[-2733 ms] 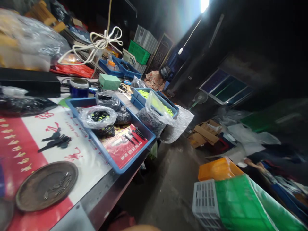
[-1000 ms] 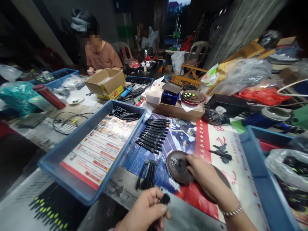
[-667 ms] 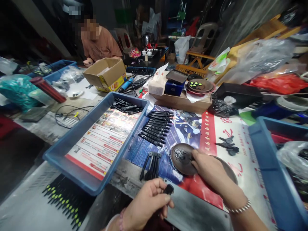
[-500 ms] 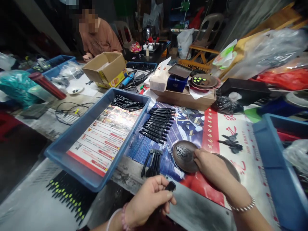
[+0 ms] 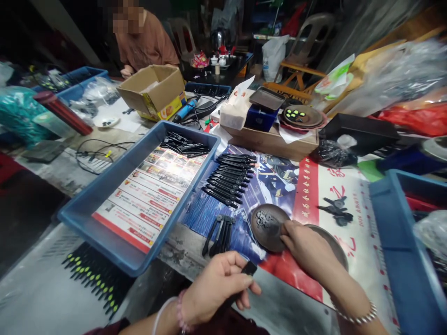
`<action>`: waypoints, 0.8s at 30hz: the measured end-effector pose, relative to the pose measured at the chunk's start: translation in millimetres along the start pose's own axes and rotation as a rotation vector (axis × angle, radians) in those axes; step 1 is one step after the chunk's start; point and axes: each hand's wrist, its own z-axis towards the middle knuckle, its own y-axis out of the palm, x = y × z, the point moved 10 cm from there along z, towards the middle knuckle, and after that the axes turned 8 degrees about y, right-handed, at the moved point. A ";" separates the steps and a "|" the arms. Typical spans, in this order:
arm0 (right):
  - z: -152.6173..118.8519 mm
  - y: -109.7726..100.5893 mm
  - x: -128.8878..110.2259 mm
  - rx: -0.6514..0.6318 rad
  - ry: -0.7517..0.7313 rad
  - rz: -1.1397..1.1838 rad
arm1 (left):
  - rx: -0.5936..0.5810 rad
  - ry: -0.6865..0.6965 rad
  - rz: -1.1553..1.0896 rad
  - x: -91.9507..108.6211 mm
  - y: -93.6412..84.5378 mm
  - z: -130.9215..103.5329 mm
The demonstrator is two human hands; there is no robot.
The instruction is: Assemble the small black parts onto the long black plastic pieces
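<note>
My left hand (image 5: 221, 286) is closed around a black piece (image 5: 249, 269). Only its blunt dark end shows past the fingers, and the rest is hidden. My right hand (image 5: 307, 244) reaches to the right rim of a round brown dish (image 5: 261, 239) with small dark parts (image 5: 264, 219) in it. The fingertips are pinched together there; what they hold, if anything, is hidden. A second brown dish (image 5: 333, 239) lies partly under that wrist. Several black plier-like tools (image 5: 221, 235) lie just beyond my left hand, with a longer row of black tools (image 5: 230, 179) behind them.
A blue tray (image 5: 104, 251) with printed paper and black tools stands left. Yellow-green-tipped black pieces (image 5: 92, 279) lie below it. Another blue bin (image 5: 394, 232) stands right, near loose black pieces (image 5: 337, 210). Behind are a cardboard box (image 5: 153, 88) and a seated person (image 5: 146, 42).
My left hand has shifted slightly right, with the black piece turned a little in its fingers. My right hand stays at the dish rim. The view has tilted slightly.
</note>
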 end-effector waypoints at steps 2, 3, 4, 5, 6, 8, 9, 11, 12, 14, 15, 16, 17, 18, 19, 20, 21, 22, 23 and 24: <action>-2.1 -0.5 -1.3 0.009 -0.012 0.035 | -0.003 -0.006 -0.005 -1.3 0.3 -0.7; -4.3 -2.1 -2.1 0.027 -0.024 0.071 | -0.005 -0.010 -0.006 -1.9 0.2 -1.1; -7.9 -5.5 -3.7 0.059 -0.047 0.140 | -0.004 -0.013 -0.007 -2.3 -0.3 -1.5; -13.1 -10.8 -6.3 0.104 -0.083 0.243 | -0.002 -0.014 -0.005 -2.3 -1.0 -1.8; -20.2 -16.7 -9.9 0.150 -0.133 0.369 | -0.001 -0.014 0.002 -2.0 -1.7 -2.1; -38.5 -25.8 -19.0 0.200 -0.249 0.648 | -0.001 -0.006 0.021 -0.6 -2.8 -2.6; -47.8 -26.8 -23.7 0.190 -0.292 0.777 | -0.003 -0.003 0.032 0.0 -3.1 -3.0; -62.1 -20.1 -28.4 0.126 -0.274 1.008 | -0.004 0.000 0.040 0.6 -3.1 -4.2; -67.2 -13.3 -27.6 0.090 -0.219 1.132 | -0.004 0.000 0.041 0.6 -2.9 -4.9; -75.2 4.9 -23.3 0.024 -0.076 1.378 | -0.010 -0.003 0.047 0.2 -1.1 -6.6; -78.6 14.9 -22.4 -0.011 -0.019 1.486 | -0.016 -0.005 0.050 -0.1 0.4 -7.5; -81.5 24.2 -23.3 -0.050 0.015 1.575 | -0.024 -0.006 0.055 -0.3 2.3 -8.5; -84.0 32.2 -24.6 -0.084 0.036 1.648 | -0.031 -0.008 0.061 -0.6 4.2 -9.3; -86.0 38.7 -25.7 -0.108 0.050 1.708 | -0.037 -0.011 0.067 -0.9 6.2 -10.2; -87.9 44.0 -26.5 -0.124 0.058 1.754 | -0.039 -0.013 0.074 -1.2 7.8 -11.0; -89.6 47.9 -26.9 -0.132 0.063 1.787 | -0.040 -0.016 0.083 -1.5 9.3 -11.8; -91.3 50.6 -26.7 -0.131 0.068 1.812 | -0.040 -0.019 0.094 -1.8 10.6 -12.5; -93.0 52.6 -26.3 -0.129 0.072 1.831 | -0.040 -0.019 0.106 -2.0 11.7 -13.0; -94.6 54.0 -26.1 -0.130 0.073 1.843 | -0.040 -0.020 0.118 -2.2 12.7 -13.5; -96.1 54.9 -25.6 -0.131 0.074 1.847 | -0.040 -0.019 0.128 -2.3 13.5 -13.9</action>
